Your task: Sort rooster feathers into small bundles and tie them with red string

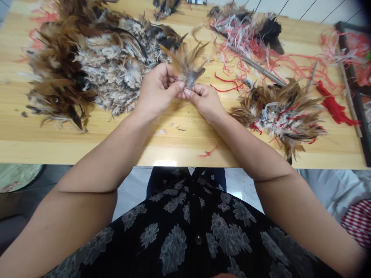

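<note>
Between my two hands, above the middle of the table, a small bunch of brown and grey feathers (188, 65) fans upward. My left hand (160, 87) pinches its base from the left, thumb against curled fingers. From the other side, my right hand (206, 101) has thumb and fingertips closed on the same quill ends. Whether a thread is among the fingertips is too small to tell. Just left of my left hand lies a large heap of feather bunches (113, 61), brown-tipped with pale fluffy bases. Right of my right wrist is a smaller pile of feather bunches tied with red (286, 112).
Red yarn pieces (333, 102) lie at the right, beside a dark-framed tray (355, 85) holding pink strands. Farther back are tangled pink and white strings (240, 34), dark feathers (271, 33) and a thin grey rod (257, 65). A pink thread scrap (210, 151) lies near the table's front edge (179, 164).
</note>
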A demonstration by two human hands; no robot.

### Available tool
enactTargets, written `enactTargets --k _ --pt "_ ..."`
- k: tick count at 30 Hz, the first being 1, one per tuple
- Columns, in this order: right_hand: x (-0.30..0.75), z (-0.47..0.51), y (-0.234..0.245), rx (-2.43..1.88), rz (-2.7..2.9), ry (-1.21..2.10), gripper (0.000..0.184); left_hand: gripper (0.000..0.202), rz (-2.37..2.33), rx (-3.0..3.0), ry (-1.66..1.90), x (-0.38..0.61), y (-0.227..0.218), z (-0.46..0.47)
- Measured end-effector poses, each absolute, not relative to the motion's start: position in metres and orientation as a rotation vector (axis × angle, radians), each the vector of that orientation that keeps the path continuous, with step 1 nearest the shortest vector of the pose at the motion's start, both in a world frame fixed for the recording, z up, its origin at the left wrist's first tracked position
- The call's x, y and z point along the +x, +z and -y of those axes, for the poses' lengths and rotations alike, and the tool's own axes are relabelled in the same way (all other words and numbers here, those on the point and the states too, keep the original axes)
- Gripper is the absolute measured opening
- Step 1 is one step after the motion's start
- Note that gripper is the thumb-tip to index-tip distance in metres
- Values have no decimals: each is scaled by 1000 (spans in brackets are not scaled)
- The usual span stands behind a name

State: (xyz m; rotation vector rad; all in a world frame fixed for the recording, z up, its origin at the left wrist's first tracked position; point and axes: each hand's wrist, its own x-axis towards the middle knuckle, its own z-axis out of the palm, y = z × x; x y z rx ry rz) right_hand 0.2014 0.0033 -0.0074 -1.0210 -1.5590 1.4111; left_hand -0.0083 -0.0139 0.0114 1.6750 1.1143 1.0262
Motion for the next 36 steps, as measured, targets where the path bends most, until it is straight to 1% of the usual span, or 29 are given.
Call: enactTargets --k 3,5,7,11,14,17,21,23,25,31,32,34,36 --pt "202 -1 -7 -1051 1570 1300 59 76 -1137 1570 1156 -6 14 14" --pt "204 -2 -9 -1016 1604 1294 60 76 -1083 1457 1260 -5 13 15" --pt "206 -4 -12 -958 1623 1304 63 69 -1015 1368 1275 -3 13 16" --pt "210 -6 -15 -885 1677 1277 70 46 -960 1239 1203 1 17 22" --pt "210 -7 -15 -854 1753 1247 72 39 -931 1189 1200 3 19 24" --pt "210 -8 -18 -831 1803 1216 75 38 -864 1208 1172 4 16 23" --pt "211 -11 -23 -806 1833 1199 76 48 -851 1211 1155 5 13 21" --pt "212 -11 -23 -810 1815 1183 75 48 -924 1255 1155 3 18 19" --pt "213 -10 -21 -824 1773 1162 74 44 -1050 1341 1194 -3 29 18" --pt "212 -6 -14 -865 1644 1228 77 26 -1482 1608 1551 -34 82 24" --pt "212 -6 -14 -864 1633 1231 77 28 -1581 1640 1562 -37 90 27" --pt "211 -8 -16 -869 1624 1217 79 37 -1809 1712 1459 -39 101 34" --pt "211 -10 -19 -884 1621 1198 79 36 -2013 1803 1168 -40 109 42"
